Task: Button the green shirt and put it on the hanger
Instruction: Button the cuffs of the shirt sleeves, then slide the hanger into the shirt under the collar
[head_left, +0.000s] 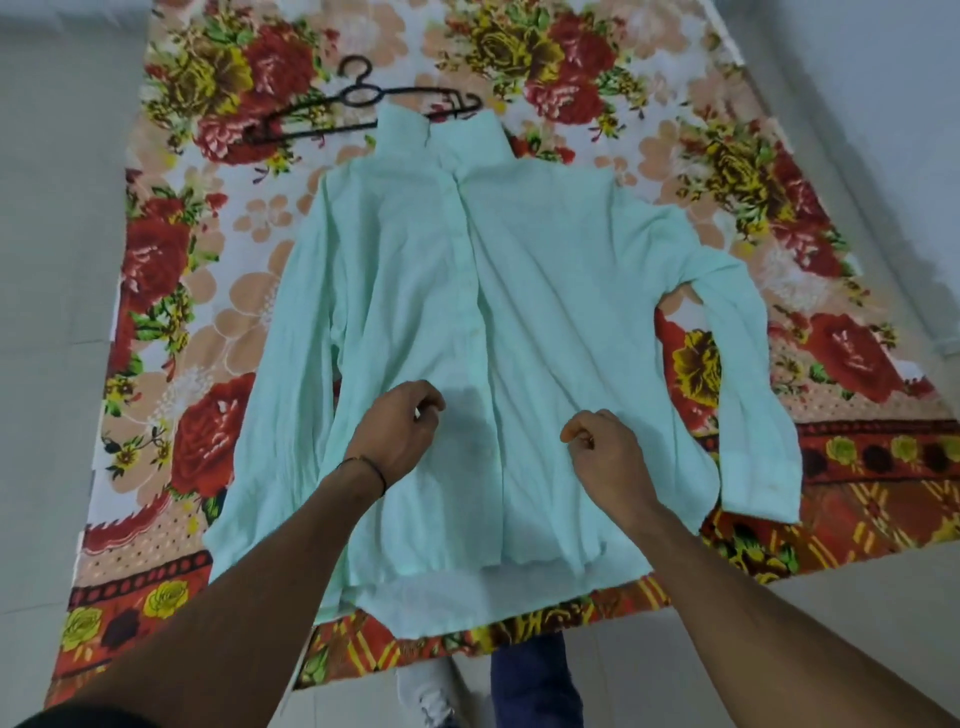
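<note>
- Lying flat and face up on a flowery blanket (218, 291) is one light green shirt (545, 291), spread out on the floor.
- Its collar (441, 140) is at the far end and its bottom edge is close to the person.
- The two front halves meet along a line down the middle. The buttons are too faint to make out.
- One sleeve lies straight down the left side. The other sleeve (737, 374) sticks out to the right, bends, and comes back down.
- The left hand (400, 431) is over the lower part of the shirt, left of the middle line. Its fingers are curled in, and it makes a shadow on the cloth beside it.
- The right hand (602, 447) is over the lower part too, right of the middle line. Its thumb and first finger are tucked together.
- The hands are apart, with bare shirt between them. I cannot tell if either one is pinching the cloth.
- One thin dark band (371, 467) goes around the left wrist.
- One black hanger (363, 96) lies on the blanket just past the collar, with one end tucked behind it.
- One white shoe (426, 691) and one blue trouser leg (535, 680) show at the near edge.
</note>
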